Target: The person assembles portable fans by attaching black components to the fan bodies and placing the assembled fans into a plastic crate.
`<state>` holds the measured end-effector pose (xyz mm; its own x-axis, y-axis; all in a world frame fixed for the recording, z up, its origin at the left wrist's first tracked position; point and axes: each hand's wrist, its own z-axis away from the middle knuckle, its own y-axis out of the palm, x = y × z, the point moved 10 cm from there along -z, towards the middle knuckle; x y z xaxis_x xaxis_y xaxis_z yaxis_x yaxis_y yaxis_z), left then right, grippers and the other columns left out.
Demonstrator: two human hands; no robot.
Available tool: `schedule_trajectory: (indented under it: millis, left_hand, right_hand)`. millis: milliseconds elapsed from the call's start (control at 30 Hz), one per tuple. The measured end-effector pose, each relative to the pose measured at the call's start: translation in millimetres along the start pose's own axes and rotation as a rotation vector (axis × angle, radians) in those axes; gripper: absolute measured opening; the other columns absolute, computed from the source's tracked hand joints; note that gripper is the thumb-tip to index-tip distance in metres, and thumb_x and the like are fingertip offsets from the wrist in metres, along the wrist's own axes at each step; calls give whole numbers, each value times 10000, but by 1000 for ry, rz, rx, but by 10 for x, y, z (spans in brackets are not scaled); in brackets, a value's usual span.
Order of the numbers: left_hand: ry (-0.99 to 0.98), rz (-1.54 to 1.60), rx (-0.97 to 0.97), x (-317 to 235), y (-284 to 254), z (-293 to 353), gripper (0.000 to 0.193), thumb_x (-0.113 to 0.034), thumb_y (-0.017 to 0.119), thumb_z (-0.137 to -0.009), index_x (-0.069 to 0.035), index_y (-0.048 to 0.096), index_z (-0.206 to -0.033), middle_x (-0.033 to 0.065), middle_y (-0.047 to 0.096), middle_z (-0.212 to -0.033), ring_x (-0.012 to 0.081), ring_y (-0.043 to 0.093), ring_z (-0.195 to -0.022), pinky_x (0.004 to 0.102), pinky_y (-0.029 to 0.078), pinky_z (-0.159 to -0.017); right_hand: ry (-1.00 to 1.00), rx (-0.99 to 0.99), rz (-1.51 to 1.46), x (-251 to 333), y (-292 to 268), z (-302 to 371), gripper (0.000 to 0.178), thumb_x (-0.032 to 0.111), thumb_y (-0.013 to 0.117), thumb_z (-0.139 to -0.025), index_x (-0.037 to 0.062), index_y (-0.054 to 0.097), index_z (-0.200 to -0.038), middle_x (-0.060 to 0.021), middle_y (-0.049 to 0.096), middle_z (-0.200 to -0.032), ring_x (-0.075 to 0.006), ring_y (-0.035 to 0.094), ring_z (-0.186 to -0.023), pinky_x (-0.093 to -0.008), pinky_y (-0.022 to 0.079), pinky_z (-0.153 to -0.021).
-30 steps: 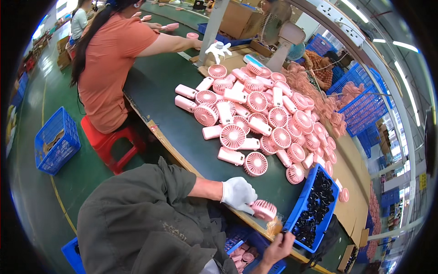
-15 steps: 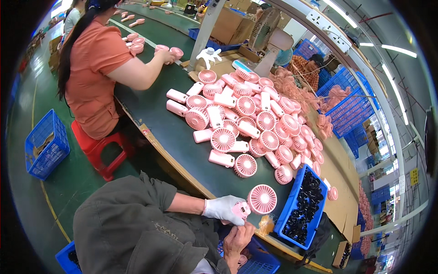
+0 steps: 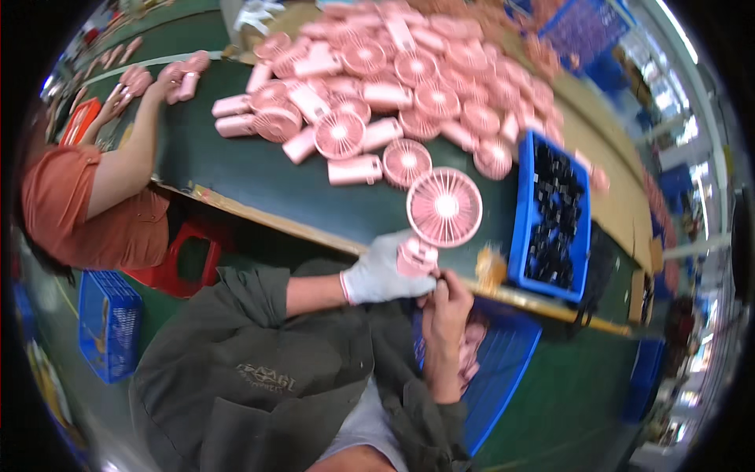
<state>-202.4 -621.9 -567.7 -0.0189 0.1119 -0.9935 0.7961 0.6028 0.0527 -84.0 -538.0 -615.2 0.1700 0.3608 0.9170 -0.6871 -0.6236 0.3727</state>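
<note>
My left hand (image 3: 381, 271), in a white glove, is closed around the handle of a pink handheld fan (image 3: 446, 206), whose round slatted head points away from me. My bare right hand (image 3: 445, 318) is closed in a pinch right at the handle's near end. A small dark bit shows by its fingertips, too small to name. Beyond the held fan, a big heap of pink handheld fans (image 3: 364, 169) lies on the green tabletop (image 3: 189, 149). To the right, a blue tray (image 3: 515, 256) holds many small black parts (image 3: 554, 228).
An orange-brown lump (image 3: 491, 267) lies at the table's near edge, beside the tray. Below the table, near my right arm, stands a blue crate (image 3: 503, 370) with pink pieces. At left a co-worker in an orange shirt (image 3: 118, 189) handles fans; a red stool (image 3: 189, 256) and blue basket (image 3: 110, 322) stand nearby.
My view has swung, so the table and heap sit higher and the co-worker farther left. Both hands stay at the same fan. The co-worker's hands remain among fans at the far left.
</note>
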Motion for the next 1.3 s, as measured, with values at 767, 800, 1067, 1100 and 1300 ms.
schedule_trajectory:
  millis: [767, 800, 1067, 1100, 1300]
  left_hand:
    - [275, -654, 48, -449, -194, 57, 541, -583, 739, -623, -65, 630, -736, 142, 624, -677, 354, 628, -644, 407, 486, -561]
    - [283, -665, 30, -444, -202, 34, 556, -608, 716, -631, -64, 634, -709, 154, 626, -659, 363, 629, -633, 410, 493, -566]
    - [169, -466, 36, -333, -147, -24, 377, -430, 680, -769, -56, 644, -737, 152, 627, -637, 339, 630, -608, 401, 486, -552]
    - [152, -441, 12, -334, -163, -22, 344, -380, 663, -790, -41, 642, -736, 156, 628, -637, 341, 631, -610, 399, 491, -559]
    - [126, -403, -92, -173, -316, -153, 380, -354, 632, -802, 10, 616, -693, 227, 548, -620, 301, 596, -517, 405, 460, -532]
  right_hand:
    - [-279, 137, 127, 228, 346, -111, 123, 71, 615, -919, -52, 622, -923, -53, 622, -893, -98, 549, -558, -216, 435, -440]
    - [-243, 87, 100, 195, 306, -134, 134, 86, 606, -931, -47, 623, -920, -44, 625, -856, -95, 547, -558, -219, 431, -438]
    - [-199, 50, 37, 279, 346, -69, 244, 217, 553, -988, -5, 608, -902, -43, 599, -759, -102, 538, -558, -222, 431, -473]
    - [-205, 63, 12, 275, 321, -59, 268, 238, 529, -999, 2, 599, -893, -45, 583, -759, -109, 536, -574, -223, 429, -476]
    - [-236, 67, 72, 249, 220, -35, 309, 220, 491, -1010, -37, 579, -862, -73, 552, -808, -127, 517, -610, -238, 423, -521]
